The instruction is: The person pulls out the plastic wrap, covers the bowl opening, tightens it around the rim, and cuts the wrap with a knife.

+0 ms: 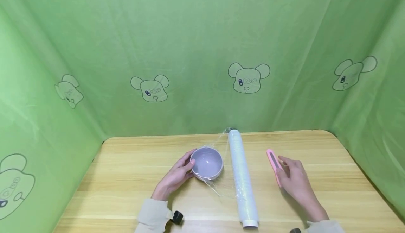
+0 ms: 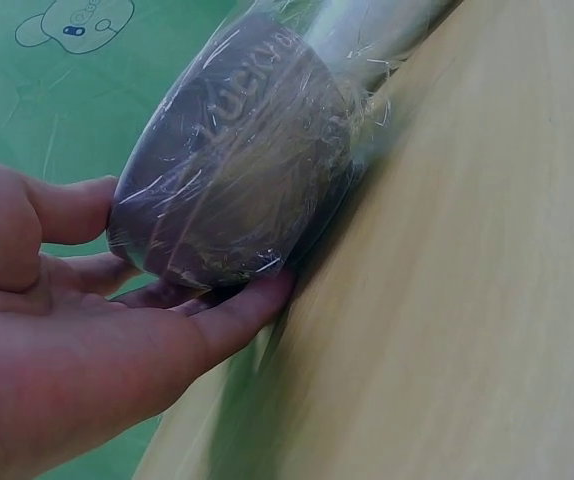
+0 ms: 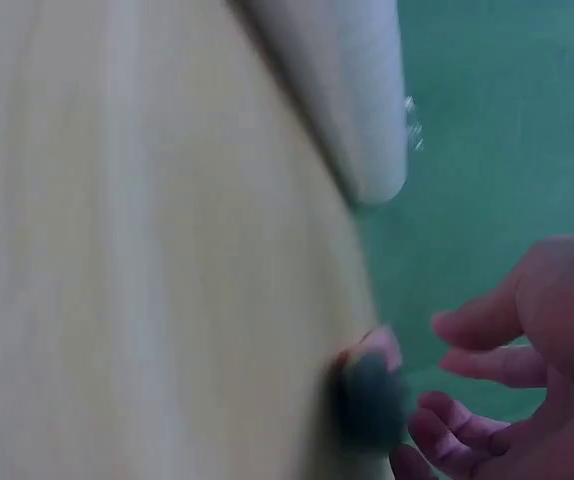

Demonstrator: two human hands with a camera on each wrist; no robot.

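Note:
My left hand (image 1: 175, 177) holds a lavender bowl (image 1: 207, 163), thumb at the rim and fingers round its side and underside. In the left wrist view, crinkled clear cling film covers the outside of the bowl (image 2: 232, 160), over raised letters. Film stretches from the bowl to a long roll of cling film (image 1: 243, 180) on its right. A slim pink tool with a dark strip (image 1: 273, 162), like a utility knife, lies right of the roll. My right hand (image 1: 295, 180) hovers over its near end; the right wrist view shows the loosely bent fingers apart from it.
Everything is on a wooden table (image 1: 126, 162) with rounded far corners. Green cloth (image 1: 196, 43) printed with bear heads hangs behind and at both sides. The roll lies lengthwise between the two hands, its far end close to the table's back edge.

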